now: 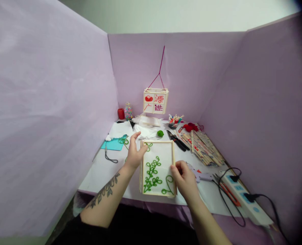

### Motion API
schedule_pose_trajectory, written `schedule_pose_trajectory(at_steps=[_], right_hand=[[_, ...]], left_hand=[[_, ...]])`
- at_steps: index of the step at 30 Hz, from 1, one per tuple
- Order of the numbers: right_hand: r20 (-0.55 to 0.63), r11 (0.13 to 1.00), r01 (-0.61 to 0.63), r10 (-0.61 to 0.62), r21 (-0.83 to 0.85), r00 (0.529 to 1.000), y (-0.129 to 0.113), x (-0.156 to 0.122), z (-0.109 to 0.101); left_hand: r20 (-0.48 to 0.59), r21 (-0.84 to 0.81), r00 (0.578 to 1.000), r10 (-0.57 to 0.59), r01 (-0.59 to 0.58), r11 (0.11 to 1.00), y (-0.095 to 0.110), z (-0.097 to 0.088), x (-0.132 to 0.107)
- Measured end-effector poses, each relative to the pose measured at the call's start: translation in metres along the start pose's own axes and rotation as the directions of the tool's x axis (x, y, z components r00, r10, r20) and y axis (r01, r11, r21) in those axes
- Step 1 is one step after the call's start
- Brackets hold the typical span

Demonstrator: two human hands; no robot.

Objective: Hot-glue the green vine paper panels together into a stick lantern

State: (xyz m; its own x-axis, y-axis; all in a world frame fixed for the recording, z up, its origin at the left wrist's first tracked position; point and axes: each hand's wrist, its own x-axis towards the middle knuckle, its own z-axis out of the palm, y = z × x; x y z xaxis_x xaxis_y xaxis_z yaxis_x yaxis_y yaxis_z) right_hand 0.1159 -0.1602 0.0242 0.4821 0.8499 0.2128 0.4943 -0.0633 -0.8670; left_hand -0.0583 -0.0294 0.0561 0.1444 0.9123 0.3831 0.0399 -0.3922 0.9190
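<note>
A rectangular wooden frame (158,168) with a white panel lies near the table's front edge. Green cord on the panel forms a leafy vine and curls. My left hand (134,152) grips the frame's left side near its top corner, thumb over the edge and fingers curled round. My right hand (184,177) pinches the frame's right side near the lower corner. A small ball of green cord (160,133) sits just behind the frame.
Black pliers (177,140) and a stack of wooden sticks (203,147) lie to the right. A glue gun (204,176) and a power strip (242,195) with cables are at the right front. A teal mat (113,144) lies left. A hanging sign (156,100) is at the back.
</note>
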Motion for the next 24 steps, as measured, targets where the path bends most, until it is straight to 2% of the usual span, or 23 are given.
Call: schedule_pose_trajectory(at_steps=[2,4,7,10,13,16,18,24], right_hand=[[-0.006,1.000,0.001,-0.001,0.006,1.000,0.002,0.001,0.000],[-0.007,1.000,0.001,-0.001,0.023,1.000,0.005,0.002,0.000],[-0.010,0.999,-0.005,0.005,0.047,1.000,0.009,0.005,0.000],[-0.004,0.998,-0.016,0.016,0.064,1.000,0.011,0.009,0.001],[0.006,0.994,-0.019,0.018,0.108,1.000,0.011,0.011,0.001],[0.010,0.989,-0.022,0.020,0.144,1.000,0.010,0.011,0.001],[0.008,0.986,-0.031,0.030,0.162,1.000,0.010,0.009,0.000],[-0.024,0.975,-0.055,0.062,0.216,0.998,0.007,0.008,0.001]], left_hand=[[-0.043,-0.077,0.997,0.057,-0.060,0.995,0.002,-0.004,-0.005],[-0.143,-0.083,0.988,0.056,-0.069,0.994,0.001,-0.011,-0.013],[-0.237,-0.054,0.969,-0.072,0.061,0.997,-0.011,-0.022,-0.030],[-0.245,-0.039,0.954,-0.174,0.170,0.985,-0.027,-0.027,-0.049],[-0.194,0.051,0.959,-0.206,0.220,0.974,-0.031,-0.025,-0.063],[-0.033,0.098,0.968,-0.249,0.251,0.963,-0.021,-0.020,-0.072],[0.035,0.134,0.967,-0.252,0.245,0.960,-0.014,-0.018,-0.074],[0.036,0.157,0.972,-0.231,0.223,0.962,-0.005,-0.015,-0.071]])
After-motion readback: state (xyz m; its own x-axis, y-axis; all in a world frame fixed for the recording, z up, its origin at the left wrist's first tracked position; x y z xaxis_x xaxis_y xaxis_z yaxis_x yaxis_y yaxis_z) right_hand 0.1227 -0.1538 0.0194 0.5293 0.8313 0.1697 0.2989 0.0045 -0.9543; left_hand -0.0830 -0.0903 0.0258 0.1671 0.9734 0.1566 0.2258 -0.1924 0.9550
